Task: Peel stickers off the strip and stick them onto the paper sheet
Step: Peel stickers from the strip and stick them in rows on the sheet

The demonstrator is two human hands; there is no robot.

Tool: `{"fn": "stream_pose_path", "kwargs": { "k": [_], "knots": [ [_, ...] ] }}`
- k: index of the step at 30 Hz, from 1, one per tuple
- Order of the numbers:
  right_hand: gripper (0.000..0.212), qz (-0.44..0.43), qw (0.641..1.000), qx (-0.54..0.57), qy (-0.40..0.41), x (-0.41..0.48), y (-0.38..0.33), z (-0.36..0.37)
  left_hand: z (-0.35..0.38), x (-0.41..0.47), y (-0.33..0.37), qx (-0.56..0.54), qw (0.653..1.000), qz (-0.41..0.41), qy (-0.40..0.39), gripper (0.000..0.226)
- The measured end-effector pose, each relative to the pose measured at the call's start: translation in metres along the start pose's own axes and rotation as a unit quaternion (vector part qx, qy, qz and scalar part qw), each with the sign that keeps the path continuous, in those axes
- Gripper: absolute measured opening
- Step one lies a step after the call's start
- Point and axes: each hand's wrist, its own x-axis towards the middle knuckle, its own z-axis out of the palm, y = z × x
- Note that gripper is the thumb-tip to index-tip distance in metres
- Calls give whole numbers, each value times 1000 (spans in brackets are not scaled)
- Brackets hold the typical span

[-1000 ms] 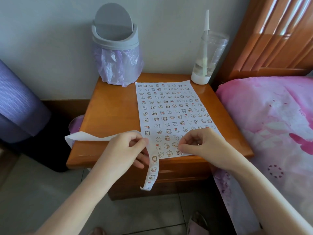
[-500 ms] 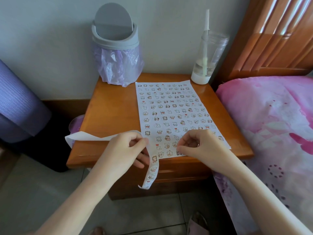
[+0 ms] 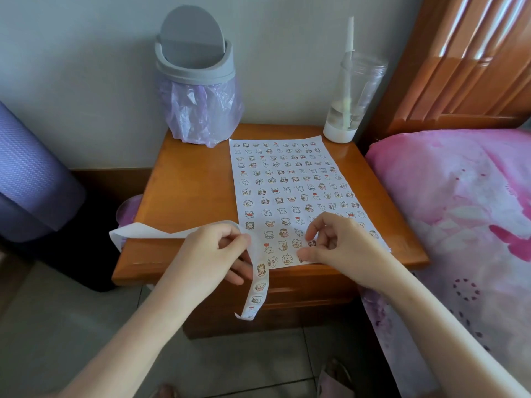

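Grip, left hand point(image 3: 214, 255): thumb and curled fingers pinch the strip point(image 3: 260, 287) at its fold, off the front edge of the table point(image 3: 186, 182). The stickered tail hangs down and the bare tail trails left. Right hand point(image 3: 340, 245): fingers curled, tips down on the paper sheet point(image 3: 287, 179) near its front edge; cannot tell whether they pinch a sticker. Judgement: the strip is thin, limp and light and likely tears easily. Hold it close beside the next sticker and lift that by its edge. Both forearms reach forward, wrists low.
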Motion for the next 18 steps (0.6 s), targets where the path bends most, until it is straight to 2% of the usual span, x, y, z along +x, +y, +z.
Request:
{"fn": "stream_pose_path", "kwargs": {
  "k": [12,16,18],
  "knots": [
    [10,-20,1000,3,-20,-1,5,-4,-3,1,0,-5,1000,-11,-16,14],
    [9,-46,997,54,31,-4,-6,-3,-7,1,4,-65,998,-13,-16,15],
    [13,-76,990,113,30,-9,-17,1,-9,0,7,-107,994,-6,-11,15]
  ]
}}
